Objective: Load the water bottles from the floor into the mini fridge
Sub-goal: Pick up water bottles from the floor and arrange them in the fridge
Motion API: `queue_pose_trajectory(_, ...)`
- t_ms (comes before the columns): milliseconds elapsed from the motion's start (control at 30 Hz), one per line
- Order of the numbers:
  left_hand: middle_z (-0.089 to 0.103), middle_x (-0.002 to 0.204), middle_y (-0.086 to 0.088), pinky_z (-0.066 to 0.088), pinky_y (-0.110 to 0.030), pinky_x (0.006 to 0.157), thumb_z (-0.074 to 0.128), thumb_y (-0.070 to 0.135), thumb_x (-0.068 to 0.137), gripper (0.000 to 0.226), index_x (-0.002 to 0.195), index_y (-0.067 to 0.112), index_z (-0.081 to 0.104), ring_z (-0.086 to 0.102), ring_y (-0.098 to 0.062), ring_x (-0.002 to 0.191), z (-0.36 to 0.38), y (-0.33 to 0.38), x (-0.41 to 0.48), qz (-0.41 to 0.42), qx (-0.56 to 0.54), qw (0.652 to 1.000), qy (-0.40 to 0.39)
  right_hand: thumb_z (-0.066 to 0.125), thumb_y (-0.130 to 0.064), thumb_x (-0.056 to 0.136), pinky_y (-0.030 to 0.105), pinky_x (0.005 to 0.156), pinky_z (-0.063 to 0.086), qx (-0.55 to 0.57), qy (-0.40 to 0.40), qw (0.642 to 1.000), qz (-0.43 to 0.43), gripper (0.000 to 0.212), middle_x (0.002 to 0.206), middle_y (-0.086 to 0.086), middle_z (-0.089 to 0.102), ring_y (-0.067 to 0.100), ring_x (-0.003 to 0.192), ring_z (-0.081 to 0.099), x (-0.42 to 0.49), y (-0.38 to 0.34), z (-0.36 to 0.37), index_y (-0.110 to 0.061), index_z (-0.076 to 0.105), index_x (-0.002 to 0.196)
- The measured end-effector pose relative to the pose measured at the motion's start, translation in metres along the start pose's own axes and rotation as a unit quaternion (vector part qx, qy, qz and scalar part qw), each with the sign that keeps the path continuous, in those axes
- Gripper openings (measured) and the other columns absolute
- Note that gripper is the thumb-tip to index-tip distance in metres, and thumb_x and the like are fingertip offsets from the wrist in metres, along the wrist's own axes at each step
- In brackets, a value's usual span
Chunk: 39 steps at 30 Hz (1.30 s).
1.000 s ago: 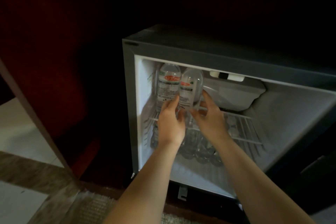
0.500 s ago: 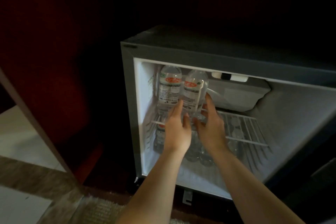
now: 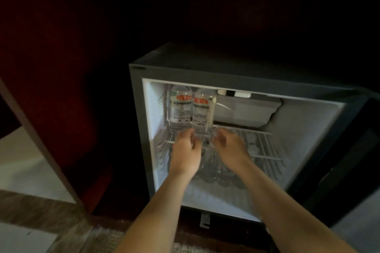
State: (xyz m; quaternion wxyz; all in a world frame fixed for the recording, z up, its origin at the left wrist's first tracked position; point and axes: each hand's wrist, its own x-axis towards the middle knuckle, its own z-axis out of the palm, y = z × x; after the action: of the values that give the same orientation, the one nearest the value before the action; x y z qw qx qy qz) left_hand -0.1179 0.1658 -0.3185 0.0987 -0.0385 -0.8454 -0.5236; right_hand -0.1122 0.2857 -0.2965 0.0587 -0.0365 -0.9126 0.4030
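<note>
The mini fridge [image 3: 226, 80] stands open in a dark cabinet. Two clear water bottles with red-and-white labels stand side by side at the left end of its wire shelf [image 3: 261, 141]: one at the wall [image 3: 181, 109] and one to its right [image 3: 202, 113]. My left hand [image 3: 186, 152] and my right hand [image 3: 230, 148] hover just in front of the right bottle's base, fingers loosely curled, holding nothing. Whether the fingertips touch the bottle is blurred. Several more bottles [image 3: 213, 172] lie dimly under the shelf, partly hidden by my wrists.
A white freezer box [image 3: 246, 111] fills the upper right of the fridge. The fridge door [image 3: 349, 160] hangs open on the right. A dark red cabinet door with a wooden edge [image 3: 41, 139] stands open at left. A rug [image 3: 115, 240] lies on the floor below.
Both hands have drawn back and down from the right bottle, and their fingers have gone from straight to loosely curled. The two bottles stay upright on the shelf.
</note>
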Motion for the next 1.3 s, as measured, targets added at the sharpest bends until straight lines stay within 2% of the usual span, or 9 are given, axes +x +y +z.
queue_pose_trajectory(100,0.063,0.090,-0.004,0.049,-0.034,0.074,0.043,0.021,0.096,0.019,0.097,0.016,0.061,0.060,-0.019,0.080,-0.011,0.010,-0.010,-0.031,0.050,0.992,-0.108,0.051,-0.026,0.095,0.029,0.084,0.047,-0.012,-0.042,0.999,0.002,0.021,0.102,-0.002,0.065,0.014,0.093,0.060,-0.013,-0.006,-0.025,-0.019,0.064,0.110)
queue_pose_trajectory(233,0.063,0.079,-0.006,0.050,-0.045,0.087,0.049,0.023,0.092,0.022,0.072,0.022,0.060,0.059,-0.022,0.077,-0.024,0.032,-0.031,-0.068,0.018,0.972,-0.224,0.052,-0.025,0.094,0.033,0.084,0.050,-0.051,-0.093,0.994,-0.035,0.019,0.091,0.000,0.068,0.017,0.089,0.065,-0.040,-0.022,-0.060,-0.016,0.068,0.099)
queue_pose_trajectory(400,0.061,0.085,-0.004,0.045,-0.031,0.081,0.042,0.027,0.097,0.020,0.091,0.017,0.058,0.058,-0.020,0.078,-0.048,0.077,-0.062,-0.075,0.081,0.947,-0.301,0.053,-0.025,0.093,0.028,0.084,0.051,-0.078,-0.124,0.988,-0.039,0.013,0.086,-0.003,0.067,0.012,0.081,0.066,-0.091,-0.034,-0.107,-0.024,0.064,0.087)
queue_pose_trajectory(533,0.067,0.100,-0.010,0.048,-0.034,0.085,0.038,0.029,0.097,0.032,0.106,0.010,0.061,0.064,-0.028,0.100,-0.065,0.118,-0.093,-0.046,0.145,0.933,-0.325,0.054,-0.022,0.092,0.034,0.087,0.054,-0.070,-0.123,0.990,-0.006,0.014,0.095,0.006,0.069,0.020,0.087,0.068,-0.135,-0.038,-0.140,-0.019,0.065,0.100)
queue_pose_trajectory(667,0.067,0.113,-0.011,0.047,-0.030,0.077,0.041,0.037,0.096,0.032,0.103,0.012,0.061,0.064,-0.025,0.104,-0.064,0.157,-0.135,-0.012,0.163,0.924,-0.346,0.053,-0.022,0.092,0.028,0.077,0.052,-0.061,-0.092,0.994,-0.004,0.024,0.090,0.005,0.070,0.016,0.081,0.068,-0.187,-0.032,-0.172,-0.014,0.062,0.113)
queue_pose_trajectory(767,0.066,0.115,-0.008,0.049,-0.032,0.085,0.041,0.038,0.096,0.029,0.101,0.017,0.060,0.064,-0.022,0.104,-0.052,0.181,-0.166,0.007,0.153,0.913,-0.378,0.052,-0.020,0.094,0.022,0.070,0.048,-0.053,-0.069,0.996,0.001,0.022,0.089,0.007,0.070,0.015,0.076,0.066,-0.223,-0.023,-0.196,-0.010,0.063,0.110)
queue_pose_trajectory(867,0.066,0.114,-0.011,0.047,-0.037,0.094,0.043,0.036,0.096,0.029,0.103,0.015,0.060,0.063,-0.025,0.105,-0.029,0.201,-0.197,0.031,0.140,0.904,-0.403,0.052,-0.021,0.094,0.029,0.075,0.050,-0.043,-0.042,0.998,0.020,0.020,0.095,0.009,0.069,0.021,0.085,0.067,-0.262,-0.004,-0.222,-0.013,0.063,0.109)
queue_pose_trajectory(1100,0.063,0.093,-0.007,0.049,-0.035,0.089,0.048,0.028,0.094,0.017,0.091,0.016,0.059,0.063,-0.026,0.093,0.045,0.226,-0.274,0.122,0.133,0.864,-0.471,0.056,-0.018,0.092,0.037,0.085,0.052,-0.024,0.039,0.995,0.084,0.016,0.089,0.001,0.065,0.020,0.081,0.066,-0.357,0.063,-0.258,-0.016,0.064,0.106)
queue_pose_trajectory(1300,0.064,0.093,-0.009,0.045,-0.027,0.078,0.049,0.029,0.095,0.027,0.106,0.009,0.063,0.055,-0.015,0.083,0.110,0.233,-0.352,0.165,0.136,0.817,-0.535,0.056,-0.013,0.091,0.033,0.078,0.050,-0.013,0.075,0.983,0.169,0.018,0.082,0.001,0.065,0.018,0.074,0.062,-0.442,0.133,-0.261,-0.011,0.065,0.106)
